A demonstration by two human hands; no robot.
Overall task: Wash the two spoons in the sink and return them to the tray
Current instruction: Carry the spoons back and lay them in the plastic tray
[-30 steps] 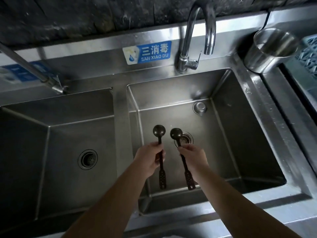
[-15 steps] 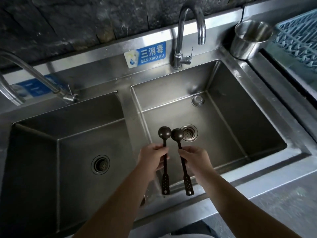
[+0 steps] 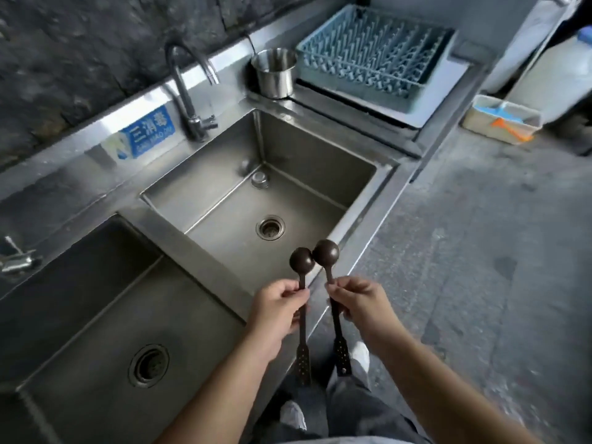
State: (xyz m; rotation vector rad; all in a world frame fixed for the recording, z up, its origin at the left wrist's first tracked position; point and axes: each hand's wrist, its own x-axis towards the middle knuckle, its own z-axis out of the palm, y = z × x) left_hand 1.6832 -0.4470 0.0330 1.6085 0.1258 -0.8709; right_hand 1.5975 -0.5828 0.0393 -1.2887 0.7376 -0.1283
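Note:
My left hand (image 3: pixel 278 308) grips the handle of one dark long-handled spoon (image 3: pixel 301 259), bowl pointing away from me. My right hand (image 3: pixel 358 302) grips a second dark spoon (image 3: pixel 326 252) the same way. The two bowls touch side by side above the front right corner of the right sink basin (image 3: pixel 320 174). Both perforated handle ends hang below my hands, over the sink's front edge. A blue-grey rack tray (image 3: pixel 368 52) sits on the counter at the back right. The tap (image 3: pixel 189 88) behind the basin runs no water.
A steel cup (image 3: pixel 275 73) stands between the tap and the rack tray. A second basin (image 3: pixel 96 315) lies to the left. A grey floor stretches to the right, with a small bin (image 3: pixel 501 123) holding blue and orange items. My shoes and trousers show below.
The view has swung right and back from the sink, bringing the rack tray and floor into sight. My hands with the spoons have moved from over the basin's middle toward its front right corner.

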